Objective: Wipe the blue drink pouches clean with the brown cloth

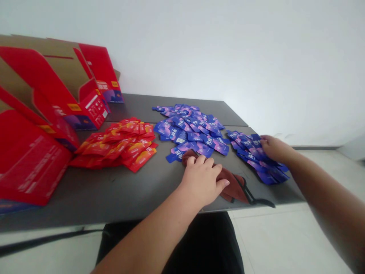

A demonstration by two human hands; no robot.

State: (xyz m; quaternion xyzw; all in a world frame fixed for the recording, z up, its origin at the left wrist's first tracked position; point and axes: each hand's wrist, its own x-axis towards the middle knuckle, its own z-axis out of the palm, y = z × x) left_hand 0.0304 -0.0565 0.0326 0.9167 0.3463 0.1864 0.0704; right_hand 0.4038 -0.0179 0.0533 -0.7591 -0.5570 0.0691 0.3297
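My left hand [202, 182] lies over a brown fabric item with a black strap [235, 188] near the table's front edge. Its fingers curl down onto the cloth, tips partly hidden, with the thumb out to the right. My right hand [275, 147] is at the right-hand pile of purple sachets [252, 156], fingers closed on the edge of a sachet at the pile's right side; its fingertips are partly covered. A larger heap of purple sachets [194, 129] spreads across the middle, just beyond the brown item.
Red sachets [122, 142] are heaped left of centre. Several open red cardboard boxes [57, 87] stand along the left side. The grey table [137, 201] meets a white wall [182, 49] at the back. A black strap [51, 240] hangs below the front edge.
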